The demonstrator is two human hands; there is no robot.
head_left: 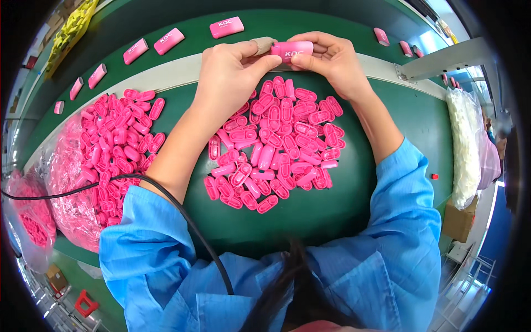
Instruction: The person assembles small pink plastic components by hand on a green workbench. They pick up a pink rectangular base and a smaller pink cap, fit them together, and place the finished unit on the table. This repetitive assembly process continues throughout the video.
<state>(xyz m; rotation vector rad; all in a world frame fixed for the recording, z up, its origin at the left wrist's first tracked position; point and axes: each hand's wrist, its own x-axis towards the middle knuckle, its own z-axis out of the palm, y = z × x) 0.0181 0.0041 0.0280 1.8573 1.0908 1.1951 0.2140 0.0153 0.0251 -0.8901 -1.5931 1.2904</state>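
Over the rail at the far side of the table, both hands hold one glossy pink oblong casing (301, 48) with white lettering. My right hand (340, 63) grips its right part between thumb and fingers. At its left end, my left hand (221, 69) is closed with thumb and index finger against it, a beige cover on one fingertip. Whether a small part is pinched there is hidden by the fingers. Below the hands a loose heap of small pink oval caps (266, 156) lies on the green tabletop (354, 182). Several finished-looking pink casings (227, 26) lie on the green belt beyond.
A second heap of pink caps (119, 133) spills from a clear plastic bag (69, 182) at left. A black cable (191, 221) crosses my left arm. A pale rail (182, 72) edges the belt. At right are a metal bracket (442, 60) and a white-filled bag (464, 149).
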